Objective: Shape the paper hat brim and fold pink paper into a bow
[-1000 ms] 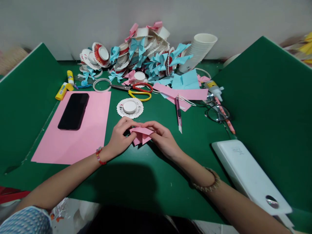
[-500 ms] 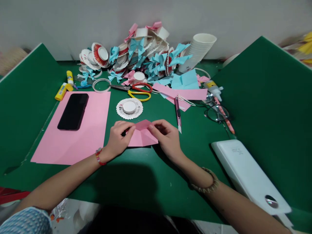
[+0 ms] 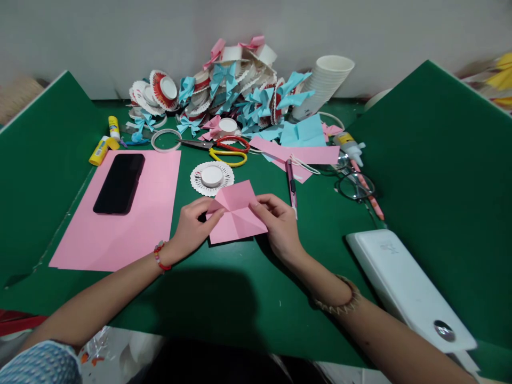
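A small square of pink paper (image 3: 237, 214) with crossing creases is held between my two hands, slightly above the green table. My left hand (image 3: 195, 226) pinches its left edge between thumb and fingers. At the right edge, my right hand (image 3: 279, 221) grips it with the thumb on top and the fingers behind. Just beyond the paper lies a white frilled paper disc (image 3: 212, 177) with a round raised centre. Behind the disc are scissors (image 3: 224, 149) with red and yellow handles. A craft knife (image 3: 292, 184) lies beyond my right hand.
Pink sheets (image 3: 152, 229) with a black phone (image 3: 119, 184) on them lie left, near glue sticks (image 3: 99, 150). Paper hats with bows (image 3: 224, 80) and stacked cups (image 3: 326, 82) stand at the back. Eyeglasses (image 3: 356, 185) and a white power bank (image 3: 408, 288) are right. Green panels (image 3: 440, 160) flank the table.
The pink paper has opened out: its far half, folded toward me before, now spreads up and away, showing more of the creased square. My hands have shifted only slightly.
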Demonstrator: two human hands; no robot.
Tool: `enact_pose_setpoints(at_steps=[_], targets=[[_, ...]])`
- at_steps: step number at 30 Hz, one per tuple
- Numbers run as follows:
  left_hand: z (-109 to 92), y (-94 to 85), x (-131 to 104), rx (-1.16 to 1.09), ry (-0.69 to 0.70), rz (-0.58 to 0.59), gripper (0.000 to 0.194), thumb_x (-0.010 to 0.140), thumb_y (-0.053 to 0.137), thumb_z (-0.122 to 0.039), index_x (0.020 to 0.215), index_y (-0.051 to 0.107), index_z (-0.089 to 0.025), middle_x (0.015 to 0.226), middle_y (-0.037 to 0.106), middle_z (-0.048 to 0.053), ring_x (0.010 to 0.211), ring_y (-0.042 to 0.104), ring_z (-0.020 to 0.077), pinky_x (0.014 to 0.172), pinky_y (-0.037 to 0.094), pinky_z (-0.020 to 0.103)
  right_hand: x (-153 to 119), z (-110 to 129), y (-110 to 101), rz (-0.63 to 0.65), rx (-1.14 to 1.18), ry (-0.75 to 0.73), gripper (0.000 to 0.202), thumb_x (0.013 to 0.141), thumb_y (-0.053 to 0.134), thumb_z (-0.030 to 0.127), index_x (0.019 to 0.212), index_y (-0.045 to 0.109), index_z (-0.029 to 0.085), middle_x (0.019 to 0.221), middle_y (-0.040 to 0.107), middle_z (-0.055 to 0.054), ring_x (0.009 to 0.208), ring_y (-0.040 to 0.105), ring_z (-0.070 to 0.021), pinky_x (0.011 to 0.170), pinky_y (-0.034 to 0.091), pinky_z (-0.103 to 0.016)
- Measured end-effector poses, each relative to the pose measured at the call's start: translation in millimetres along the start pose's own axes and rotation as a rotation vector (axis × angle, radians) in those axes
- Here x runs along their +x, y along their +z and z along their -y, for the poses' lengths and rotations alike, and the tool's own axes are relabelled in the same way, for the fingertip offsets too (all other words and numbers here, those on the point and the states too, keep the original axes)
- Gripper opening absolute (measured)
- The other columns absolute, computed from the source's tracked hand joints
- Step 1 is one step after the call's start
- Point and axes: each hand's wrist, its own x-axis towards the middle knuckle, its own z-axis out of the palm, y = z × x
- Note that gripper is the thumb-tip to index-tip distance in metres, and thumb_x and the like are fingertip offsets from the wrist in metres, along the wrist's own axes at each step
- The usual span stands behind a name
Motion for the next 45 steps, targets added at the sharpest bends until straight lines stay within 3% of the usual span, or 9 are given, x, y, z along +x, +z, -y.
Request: enact_pose_setpoints(at_steps=[5, 13, 28, 32, 34, 37, 40, 42, 45], targets=[[7, 0.2, 4, -0.234, -0.253, -0.101, 0.023, 0.075, 0.061, -0.035, 0.065, 0.057, -0.014, 0.058, 0.053, -0.002, 0.052, 0.044, 0.0089, 0.048, 0.034, 0.022, -3, 1, 3, 0.176, 0.001, 0.011, 0.025, 0.063, 0.072, 0.035, 0.079, 0.06, 0.021, 0.074, 0.067, 0.001, 0.064, 0.059, -0.0123, 0.059, 0.047, -0.025], [11, -0.3, 7, -0.759, -0.441, -0.03, 0.026, 0.063, 0.072, -0.03, 0.082, 0.066, -0.013, 0.072, 0.067, 0.002, 0.061, 0.056, 0.0112, 0.058, 0.043, 0.022, -1, -3, 3, 0.253, 0.245, 0.163, 0.029, 0.064, 0.074, 0.032, 0.089, 0.065, 0.021, 0.084, 0.072, -0.001, 0.073, 0.065, -0.0148, 0.073, 0.051, -0.029], [14, -1.5, 6, -0.769, -0.338, -0.109, 0.013, 0.069, 0.066, -0.025, 0.075, 0.069, -0.015, 0.069, 0.066, 0.0, 0.062, 0.056, 0.0104, 0.058, 0.041, 0.02, -1, 0, 3, 0.167, 0.346, 0.221, 0.026, 0.059, 0.077, 0.029, 0.082, 0.067, 0.02, 0.076, 0.072, 0.001, 0.064, 0.064, -0.0128, 0.067, 0.051, -0.027], [11, -3.3, 5, -0.702, -0.336, -0.097, 0.019, 0.071, 0.066, -0.03, 0.061, 0.061, -0.014, 0.04, 0.046, -0.006, 0.039, 0.046, 0.0064, 0.04, 0.033, 0.018, 0, -3, 3, 0.15, 0.307, 0.189, 0.025, 0.06, 0.076, 0.029, 0.081, 0.066, 0.02, 0.076, 0.072, 0.0, 0.064, 0.064, -0.0134, 0.066, 0.051, -0.028], [10, -3.8, 5, -0.674, -0.356, -0.081, 0.026, 0.071, 0.066, -0.034, 0.056, 0.056, -0.015, 0.033, 0.033, -0.009, 0.028, 0.037, 0.0053, 0.032, 0.023, 0.018, 0, -4, 2, 0.137, 0.254, 0.13, 0.022, 0.063, 0.074, 0.029, 0.082, 0.066, 0.021, 0.076, 0.071, 0.0, 0.064, 0.063, -0.0134, 0.065, 0.051, -0.028], [10, -3.4, 5, -0.66, -0.352, -0.095, 0.022, 0.072, 0.065, -0.035, 0.064, 0.058, -0.016, 0.033, 0.031, -0.011, 0.025, 0.035, 0.0056, 0.031, 0.023, 0.018, 0, -5, 1, 0.045, 0.093, -0.091, 0.013, 0.066, 0.07, 0.023, 0.079, 0.067, 0.023, 0.074, 0.07, 0.001, 0.066, 0.063, -0.0138, 0.065, 0.05, -0.029], [12, -3.2, 6, -0.637, -0.302, -0.119, 0.012, 0.075, 0.062, -0.029, 0.08, 0.063, -0.018, 0.041, 0.05, -0.007, 0.036, 0.046, 0.0082, 0.04, 0.036, 0.02, -3, -2, -1, -0.055, -0.122, -0.484, 0.017, 0.069, 0.062, 0.01, 0.07, 0.067, 0.026, 0.078, 0.069, 0.002, 0.08, 0.062, -0.016, 0.077, 0.049, -0.035], [13, -3.6, 8, -0.61, -0.282, -0.159, 0.01, 0.075, 0.059, -0.025, 0.08, 0.065, -0.019, 0.064, 0.064, -0.001, 0.054, 0.056, 0.0104, 0.051, 0.043, 0.022, -4, -1, -2, -0.072, -0.283, -0.709, 0.028, 0.067, 0.054, 0.001, 0.064, 0.067, 0.027, 0.089, 0.069, 0.002, 0.091, 0.06, -0.0178, 0.086, 0.045, -0.04], [14, -4.2, 11, -0.675, -0.319, -0.147, 0.02, 0.079, 0.051, -0.031, 0.077, 0.066, -0.018, 0.082, 0.065, 0.003, 0.066, 0.058, 0.0124, 0.056, 0.044, 0.024, -6, -1, -4, -0.081, -0.426, -0.808, 0.037, 0.063, 0.047, -0.004, 0.061, 0.067, 0.027, 0.108, 0.062, 0.003, 0.102, 0.056, -0.019, 0.09, 0.042, -0.043]])
